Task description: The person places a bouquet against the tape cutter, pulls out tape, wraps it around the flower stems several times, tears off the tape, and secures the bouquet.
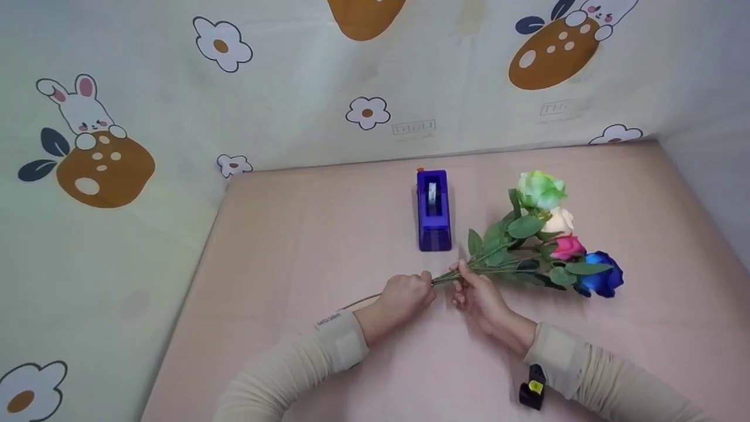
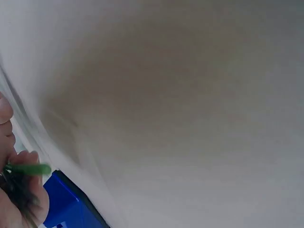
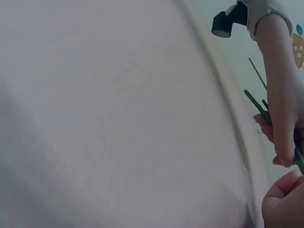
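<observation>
A bunch of artificial roses lies slanted across the table in the head view, with a green rose (image 1: pixel 542 190), a cream rose (image 1: pixel 559 221), a pink rose (image 1: pixel 567 247) and a blue rose (image 1: pixel 600 274) at its right end. My left hand (image 1: pixel 404 296) grips the gathered stems (image 1: pixel 445 278), and one long stem sticks out behind it. Close beside it, my right hand (image 1: pixel 483 296) pinches the stems between thumb and fingers, nearer the leaves. Green stem ends (image 3: pixel 254 100) show past the left hand in the right wrist view.
A blue-purple tape dispenser (image 1: pixel 434 211) stands on the pink-covered table (image 1: pixel 310 234), beyond the hands. Behind it rises a cloth wall (image 1: pixel 293 105) printed with rabbits and flowers. A small black camera (image 1: pixel 532 387) hangs at the right sleeve.
</observation>
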Available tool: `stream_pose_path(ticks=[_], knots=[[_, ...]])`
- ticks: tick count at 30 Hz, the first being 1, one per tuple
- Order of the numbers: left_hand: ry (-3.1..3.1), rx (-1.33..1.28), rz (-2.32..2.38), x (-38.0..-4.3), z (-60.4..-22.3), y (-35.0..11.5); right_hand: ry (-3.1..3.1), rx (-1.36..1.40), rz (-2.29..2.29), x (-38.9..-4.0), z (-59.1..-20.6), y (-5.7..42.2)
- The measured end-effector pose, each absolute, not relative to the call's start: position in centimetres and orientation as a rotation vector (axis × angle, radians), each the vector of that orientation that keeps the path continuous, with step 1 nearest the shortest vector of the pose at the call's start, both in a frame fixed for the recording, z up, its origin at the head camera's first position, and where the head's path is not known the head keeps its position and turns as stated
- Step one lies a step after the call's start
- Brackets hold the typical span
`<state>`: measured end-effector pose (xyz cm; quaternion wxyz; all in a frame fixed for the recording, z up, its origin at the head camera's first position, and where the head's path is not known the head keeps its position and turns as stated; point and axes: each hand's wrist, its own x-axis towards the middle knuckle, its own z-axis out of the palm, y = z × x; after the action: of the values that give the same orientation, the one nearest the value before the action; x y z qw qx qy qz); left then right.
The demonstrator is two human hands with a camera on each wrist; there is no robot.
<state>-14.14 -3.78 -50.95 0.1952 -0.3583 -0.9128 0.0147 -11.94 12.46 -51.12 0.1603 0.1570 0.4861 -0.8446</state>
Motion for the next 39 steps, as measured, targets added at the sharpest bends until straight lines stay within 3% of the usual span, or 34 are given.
stream_pose_path(ticks=[6, 11, 13, 16, 20, 27, 33, 39], knots=[[-2.929, -0.992, -0.153, -14.7, -50.0, -3.2, 1.263, 0.35, -2.427, -12.0, -51.5, 12.8], [-3.382, -0.817, -1.226, -16.0, -49.1, -3.7, 1.122, 0.223, -2.434, -12.4, -51.9, 13.7], [-3.352, -0.705, -1.733, -16.3, -49.2, -4.1, 1.127, 0.186, -2.419, -12.4, -51.9, 14.0], [-3.206, -0.638, -2.118, -16.4, -49.4, -4.5, 1.117, 0.186, -2.411, -12.3, -51.9, 14.1], [-3.104, -0.678, -1.986, -16.1, -49.6, -4.4, 1.092, 0.32, -2.445, -12.4, -51.6, 13.7], [-3.012, -0.471, -1.89, -15.9, -49.8, -3.9, 1.286, 0.539, -2.482, -12.6, -50.8, 12.3], [-3.0, -0.443, -1.937, -16.1, -49.5, -4.2, 1.199, 0.417, -2.481, -12.9, -50.5, 12.6], [-3.033, -0.587, -1.926, -16.3, -48.9, -4.6, 1.002, 0.276, -2.476, -13.3, -51.0, 13.8]])
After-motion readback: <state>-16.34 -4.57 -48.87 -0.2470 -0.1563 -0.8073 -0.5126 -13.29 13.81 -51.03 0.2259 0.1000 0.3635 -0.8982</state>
